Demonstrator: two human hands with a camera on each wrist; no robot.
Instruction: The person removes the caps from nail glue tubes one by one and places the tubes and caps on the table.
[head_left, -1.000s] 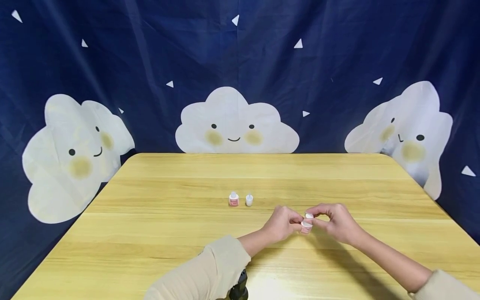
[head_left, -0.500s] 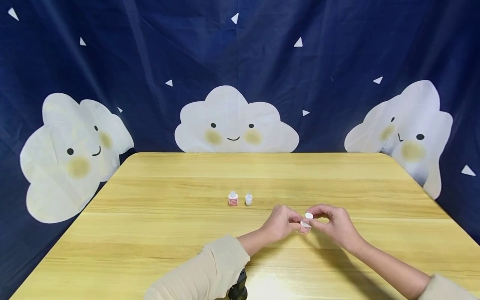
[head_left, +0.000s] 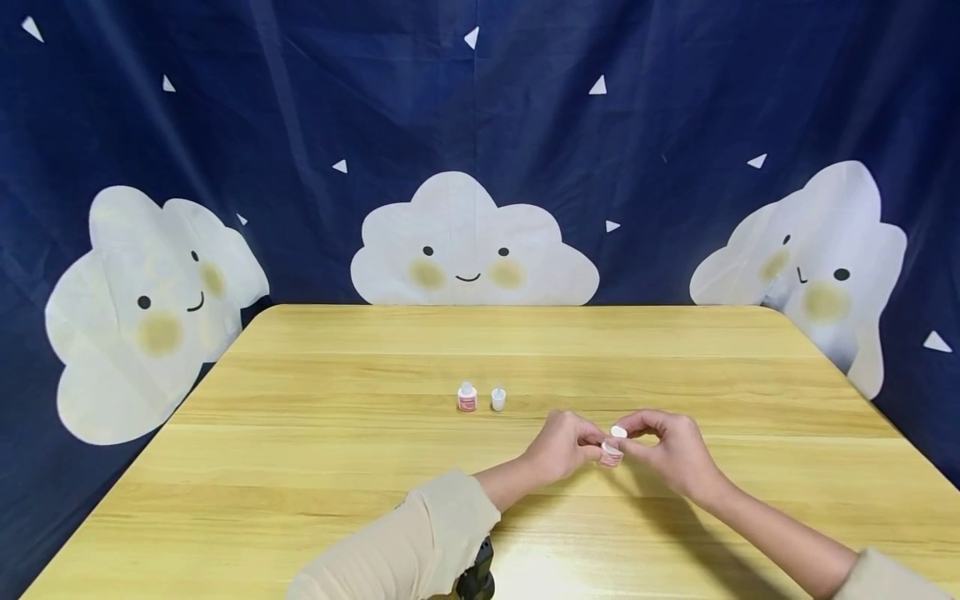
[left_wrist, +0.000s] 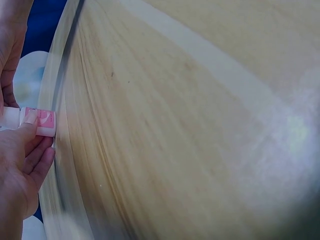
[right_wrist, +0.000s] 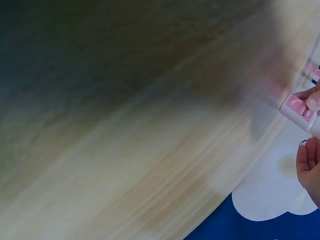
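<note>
In the head view, with twelve o'clock at the far side, a dark blue curtain [head_left: 420, 108] hangs from ten round to two. The tabletop [head_left: 285, 450], pale striped wood, fills the middle and runs down to six. Three white clouds [head_left: 474, 225] with smiling faces sit on the curtain, at ten, twelve and two. Two beige sleeves [head_left: 390, 542] come in, one from about six and the other from about five. The left hand [head_left: 558, 446] lies at nine o'clock from the held bottle [head_left: 611, 460], its grip clamped on that bottle between thumb and fingers. The right hand [head_left: 671, 450] lies at three from it, its grip pinching the held cap [head_left: 618, 432]. A black object [head_left: 477, 573], partly hidden by the sleeve, shows near six. White triangles [head_left: 597, 85] dot the curtain. The held bottle, white with a pink label, is at about three o'clock from the tabletop's middle. The loose bottle [head_left: 467, 400], alike and uncapped, stands upright at its ten. The held cap is at the held bottle's top; whether it is seated I cannot tell. The loose cap [head_left: 498, 402], white, stands at three o'clock from the loose bottle, just beside it and apart.
</note>
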